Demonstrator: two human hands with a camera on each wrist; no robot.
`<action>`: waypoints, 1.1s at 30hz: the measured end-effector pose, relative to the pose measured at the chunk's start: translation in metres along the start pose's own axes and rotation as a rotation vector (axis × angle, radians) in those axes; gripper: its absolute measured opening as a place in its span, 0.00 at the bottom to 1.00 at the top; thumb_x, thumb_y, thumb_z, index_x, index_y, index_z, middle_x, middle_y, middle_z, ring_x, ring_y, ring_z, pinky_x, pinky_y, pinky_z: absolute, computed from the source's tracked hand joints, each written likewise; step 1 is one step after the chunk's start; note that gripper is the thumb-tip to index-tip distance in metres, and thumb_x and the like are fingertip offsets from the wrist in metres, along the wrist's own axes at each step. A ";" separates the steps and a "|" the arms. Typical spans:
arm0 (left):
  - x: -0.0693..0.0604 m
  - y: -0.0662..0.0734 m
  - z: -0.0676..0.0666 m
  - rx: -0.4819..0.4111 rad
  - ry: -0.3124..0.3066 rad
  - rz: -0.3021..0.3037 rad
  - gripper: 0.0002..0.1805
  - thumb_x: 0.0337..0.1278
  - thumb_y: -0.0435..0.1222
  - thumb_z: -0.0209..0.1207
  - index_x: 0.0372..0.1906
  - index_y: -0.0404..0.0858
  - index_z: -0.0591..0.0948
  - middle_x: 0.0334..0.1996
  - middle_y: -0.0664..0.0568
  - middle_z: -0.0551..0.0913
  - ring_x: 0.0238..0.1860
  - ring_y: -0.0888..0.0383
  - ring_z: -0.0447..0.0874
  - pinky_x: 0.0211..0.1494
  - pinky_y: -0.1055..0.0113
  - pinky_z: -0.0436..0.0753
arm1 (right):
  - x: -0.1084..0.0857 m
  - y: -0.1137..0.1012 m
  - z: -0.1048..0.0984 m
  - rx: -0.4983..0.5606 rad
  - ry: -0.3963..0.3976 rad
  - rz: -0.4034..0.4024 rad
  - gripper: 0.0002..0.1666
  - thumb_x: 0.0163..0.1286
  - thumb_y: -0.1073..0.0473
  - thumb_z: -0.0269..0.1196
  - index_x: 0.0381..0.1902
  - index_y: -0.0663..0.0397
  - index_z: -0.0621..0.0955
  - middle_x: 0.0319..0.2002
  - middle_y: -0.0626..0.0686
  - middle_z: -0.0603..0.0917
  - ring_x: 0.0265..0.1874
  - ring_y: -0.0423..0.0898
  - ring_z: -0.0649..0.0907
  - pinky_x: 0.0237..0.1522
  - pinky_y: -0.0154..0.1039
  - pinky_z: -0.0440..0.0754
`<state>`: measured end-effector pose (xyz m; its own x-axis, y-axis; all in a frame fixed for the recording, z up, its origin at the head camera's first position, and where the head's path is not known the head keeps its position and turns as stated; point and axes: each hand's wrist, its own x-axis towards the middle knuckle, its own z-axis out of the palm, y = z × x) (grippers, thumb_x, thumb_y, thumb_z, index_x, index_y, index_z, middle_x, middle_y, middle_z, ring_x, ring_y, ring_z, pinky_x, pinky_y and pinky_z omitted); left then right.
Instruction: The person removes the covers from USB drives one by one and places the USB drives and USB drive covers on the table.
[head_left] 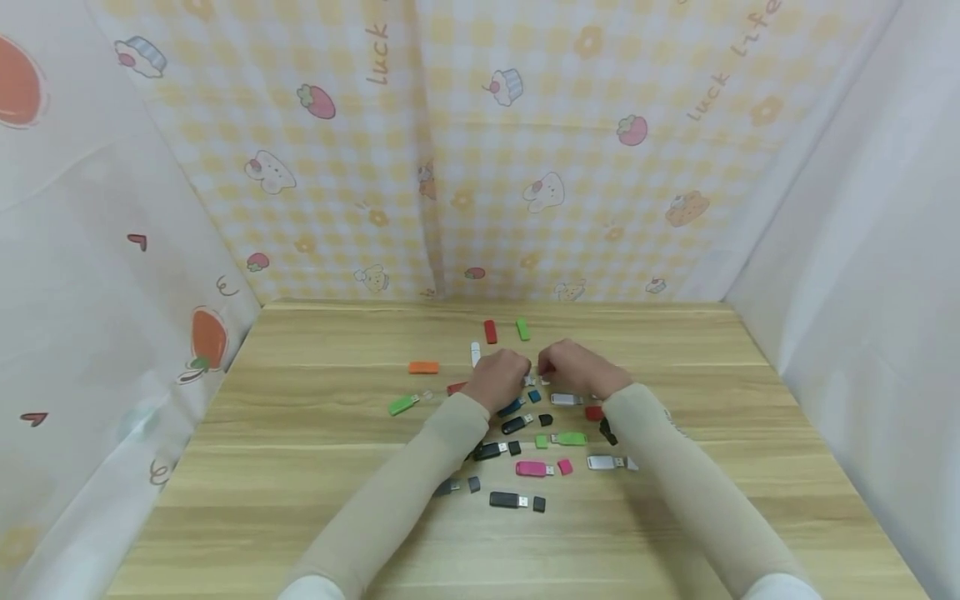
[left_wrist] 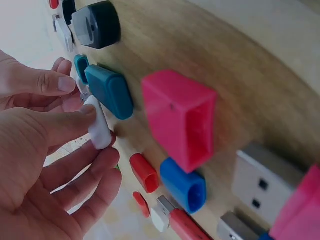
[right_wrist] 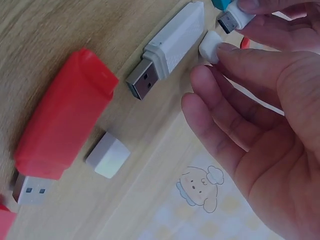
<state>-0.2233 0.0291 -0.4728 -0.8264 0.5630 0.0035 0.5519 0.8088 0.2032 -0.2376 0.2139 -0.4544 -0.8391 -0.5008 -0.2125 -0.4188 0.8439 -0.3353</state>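
Observation:
My left hand (head_left: 497, 382) pinches a white USB flash drive (left_wrist: 101, 131) between thumb and fingers, its metal plug (right_wrist: 227, 23) bare. My right hand (head_left: 581, 369) pinches a small white cap (right_wrist: 209, 46) with thumb and fingertips. The cap and the plug are apart, with a small gap between them. Both hands are just above the table, close together. Below them lie a teal cap (head_left: 534, 396) and a light silvery USB flash drive (head_left: 564, 400), its plug uncovered. A white cap (right_wrist: 108, 155) and an uncapped red flash drive (right_wrist: 65, 115) lie near the right hand.
Uncapped flash drives lie nearer me, including a pink one (head_left: 531, 469), a green one (head_left: 572, 438) and a black one (head_left: 506, 500), with caps beside them. Farther back are red (head_left: 491, 332), green (head_left: 522, 329) and orange (head_left: 423, 367) sticks. A patterned cloth (head_left: 480, 167) hangs behind the table.

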 end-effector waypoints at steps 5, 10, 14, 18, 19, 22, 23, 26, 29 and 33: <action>0.000 0.001 0.000 0.022 -0.018 -0.029 0.08 0.77 0.36 0.65 0.47 0.39 0.92 0.40 0.49 0.90 0.35 0.59 0.80 0.42 0.65 0.91 | 0.000 0.001 0.001 0.012 -0.003 0.012 0.07 0.76 0.66 0.67 0.47 0.55 0.91 0.45 0.54 0.92 0.45 0.47 0.90 0.56 0.46 0.89; -0.006 -0.002 -0.001 0.034 -0.011 -0.019 0.08 0.76 0.36 0.65 0.48 0.39 0.92 0.40 0.48 0.88 0.37 0.58 0.80 0.41 0.65 0.90 | -0.003 -0.001 -0.001 0.021 -0.005 0.032 0.08 0.76 0.65 0.66 0.48 0.55 0.90 0.47 0.55 0.92 0.47 0.49 0.90 0.57 0.48 0.89; -0.015 -0.007 -0.005 0.020 0.034 -0.016 0.08 0.76 0.36 0.65 0.50 0.40 0.91 0.41 0.49 0.89 0.40 0.56 0.83 0.40 0.64 0.89 | -0.007 -0.003 -0.006 0.035 0.011 0.046 0.09 0.77 0.65 0.65 0.49 0.55 0.90 0.49 0.55 0.92 0.49 0.50 0.89 0.59 0.50 0.88; -0.026 -0.012 -0.013 -0.004 0.079 -0.037 0.10 0.76 0.36 0.64 0.54 0.39 0.91 0.45 0.47 0.90 0.44 0.53 0.87 0.44 0.60 0.91 | -0.009 -0.004 -0.012 0.025 0.030 0.037 0.10 0.78 0.65 0.64 0.51 0.56 0.89 0.50 0.56 0.91 0.51 0.52 0.89 0.59 0.50 0.87; -0.029 -0.014 -0.015 -0.008 0.092 -0.043 0.11 0.76 0.36 0.65 0.55 0.39 0.90 0.46 0.46 0.90 0.45 0.52 0.88 0.46 0.60 0.91 | -0.008 -0.004 -0.013 0.022 0.032 0.030 0.10 0.78 0.65 0.64 0.51 0.57 0.89 0.50 0.56 0.91 0.51 0.52 0.89 0.59 0.50 0.87; -0.040 -0.018 -0.020 -0.027 0.132 -0.058 0.12 0.75 0.35 0.66 0.56 0.38 0.90 0.48 0.45 0.91 0.47 0.51 0.89 0.48 0.59 0.92 | -0.005 -0.004 -0.019 0.023 0.036 0.016 0.11 0.78 0.65 0.65 0.53 0.59 0.89 0.51 0.58 0.91 0.52 0.54 0.89 0.59 0.51 0.88; -0.044 -0.020 -0.022 -0.029 0.150 -0.059 0.12 0.75 0.35 0.66 0.56 0.38 0.90 0.49 0.45 0.91 0.48 0.51 0.89 0.48 0.59 0.92 | -0.004 -0.004 -0.021 0.023 0.038 0.014 0.11 0.78 0.64 0.65 0.53 0.59 0.89 0.52 0.58 0.91 0.53 0.54 0.89 0.59 0.51 0.88; -0.054 -0.024 -0.027 -0.026 0.194 -0.057 0.11 0.74 0.34 0.67 0.55 0.38 0.90 0.47 0.45 0.91 0.46 0.51 0.89 0.47 0.60 0.92 | 0.002 -0.002 -0.028 0.016 0.043 0.006 0.12 0.78 0.64 0.65 0.54 0.62 0.88 0.52 0.60 0.91 0.52 0.56 0.89 0.59 0.52 0.88; -0.061 -0.027 -0.032 -0.027 0.221 -0.056 0.11 0.74 0.34 0.67 0.54 0.38 0.91 0.46 0.46 0.91 0.43 0.52 0.89 0.46 0.60 0.92 | 0.012 0.001 -0.034 0.010 0.042 -0.002 0.13 0.79 0.63 0.64 0.55 0.65 0.87 0.52 0.62 0.90 0.52 0.57 0.89 0.58 0.53 0.88; -0.067 -0.029 -0.038 -0.044 0.224 -0.073 0.11 0.74 0.34 0.67 0.56 0.38 0.90 0.47 0.46 0.91 0.44 0.52 0.89 0.46 0.60 0.92 | 0.028 0.004 -0.037 -0.003 0.034 0.005 0.15 0.79 0.63 0.65 0.56 0.69 0.86 0.54 0.66 0.89 0.54 0.60 0.89 0.59 0.55 0.87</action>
<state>-0.1880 -0.0382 -0.4419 -0.8709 0.4475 0.2033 0.4883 0.8350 0.2538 -0.2760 0.2104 -0.4274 -0.8524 -0.4899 -0.1827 -0.4157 0.8469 -0.3314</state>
